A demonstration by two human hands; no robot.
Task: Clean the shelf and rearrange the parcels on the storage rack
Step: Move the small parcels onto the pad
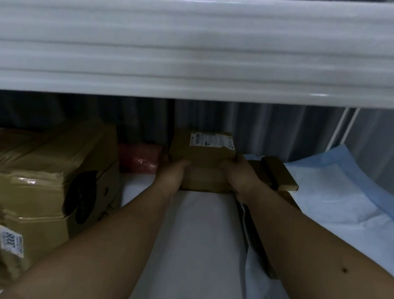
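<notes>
A small brown cardboard parcel [202,157] with a white shipping label on top sits at the far end of a long white box [199,248] on the rack's lower shelf. My left hand [173,173] grips the parcel's left side and my right hand [237,176] grips its right side. Both forearms reach in under the white upper shelf [202,51], which spans the whole view above.
A large taped cardboard box [47,181] fills the left side, with a smaller labelled parcel [1,245] in front of it. A red packet [141,159] lies behind. A flat brown parcel [279,174] and a blue-white sheet [346,210] are at the right. Grey curtain hangs behind.
</notes>
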